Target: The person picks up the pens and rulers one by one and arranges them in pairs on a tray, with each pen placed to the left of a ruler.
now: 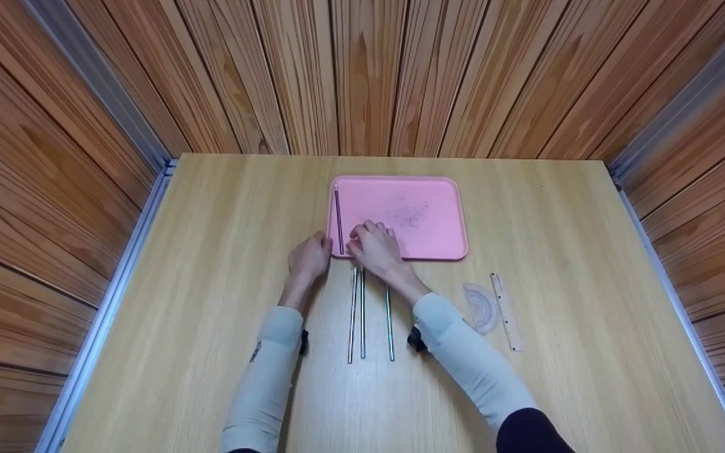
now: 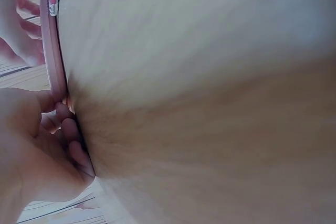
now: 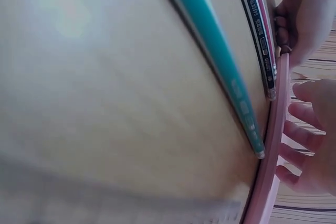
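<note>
Pencils (image 1: 389, 324), qty 4 prob.; 1 tray (image 1: 441, 220), 1 ruler (image 1: 506, 313), 1 protractor (image 1: 482, 308).

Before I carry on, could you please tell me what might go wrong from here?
The lone pencil in the pink tray could roll if the left hand, at the tray's left edge, tilts it.
Three pencils lie with their ends close to the near rim, so pulling the tray nearer might push them askew.
The right sleeve lies between the teal pencil and the protractor, so a sideways sweep might knock either.
</note>
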Tool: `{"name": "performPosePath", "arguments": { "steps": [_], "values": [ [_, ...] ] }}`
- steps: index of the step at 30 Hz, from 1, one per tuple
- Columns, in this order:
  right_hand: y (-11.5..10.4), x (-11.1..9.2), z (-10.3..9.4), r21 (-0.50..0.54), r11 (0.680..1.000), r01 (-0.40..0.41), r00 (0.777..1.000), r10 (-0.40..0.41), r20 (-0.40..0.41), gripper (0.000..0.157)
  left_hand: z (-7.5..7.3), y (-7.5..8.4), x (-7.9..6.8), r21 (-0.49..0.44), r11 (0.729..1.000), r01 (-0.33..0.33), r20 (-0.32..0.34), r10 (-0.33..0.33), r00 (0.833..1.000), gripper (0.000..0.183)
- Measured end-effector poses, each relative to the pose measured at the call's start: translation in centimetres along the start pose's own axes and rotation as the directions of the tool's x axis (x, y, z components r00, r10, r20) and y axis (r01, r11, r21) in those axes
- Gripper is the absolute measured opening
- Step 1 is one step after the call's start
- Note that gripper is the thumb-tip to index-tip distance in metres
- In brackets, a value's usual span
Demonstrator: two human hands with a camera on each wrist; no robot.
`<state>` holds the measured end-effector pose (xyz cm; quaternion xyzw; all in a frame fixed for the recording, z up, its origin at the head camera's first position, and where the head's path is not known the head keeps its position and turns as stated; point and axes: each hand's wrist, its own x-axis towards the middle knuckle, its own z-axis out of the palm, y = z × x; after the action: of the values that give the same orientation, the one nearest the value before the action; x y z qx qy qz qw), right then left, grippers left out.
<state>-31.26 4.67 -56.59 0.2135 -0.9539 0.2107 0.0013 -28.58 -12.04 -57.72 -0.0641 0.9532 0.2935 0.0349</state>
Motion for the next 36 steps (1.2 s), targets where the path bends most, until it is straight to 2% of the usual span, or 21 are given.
{"name": "performPosePath", "arguments": {
  "steps": [6,13,20,26,36],
  "values": [
    [0.6,-1.7,-0.8,0.012,1.000,0.004,1.000,-0.004,-0.012,0.025,-0.1,-0.2,-0.1,-0.055,0.998,0.018,0.019,-0.017,1.000,0.028],
    [1.1,-3.7,-1.6,0.021,1.000,0.006,0.999,-0.005,-0.043,0.024,-0.1,-0.4,-0.2,-0.050,0.999,0.019,0.002,-0.019,1.000,0.028],
    [1.6,-5.7,-2.7,0.033,0.999,-0.010,1.000,0.010,-0.009,0.026,0.3,-0.1,-0.3,-0.072,0.997,0.011,0.030,-0.009,1.000,0.029],
    [2.4,-7.2,-3.6,0.057,0.998,-0.015,1.000,0.015,-0.009,0.026,0.2,0.0,-0.2,-0.061,0.998,0.003,0.009,-0.002,1.000,0.029],
    [3.7,-9.4,-4.0,0.089,0.996,-0.020,1.000,0.019,0.013,0.031,0.1,-0.1,0.0,-0.055,0.998,-0.005,0.012,0.005,1.000,0.028]
  ]
}}
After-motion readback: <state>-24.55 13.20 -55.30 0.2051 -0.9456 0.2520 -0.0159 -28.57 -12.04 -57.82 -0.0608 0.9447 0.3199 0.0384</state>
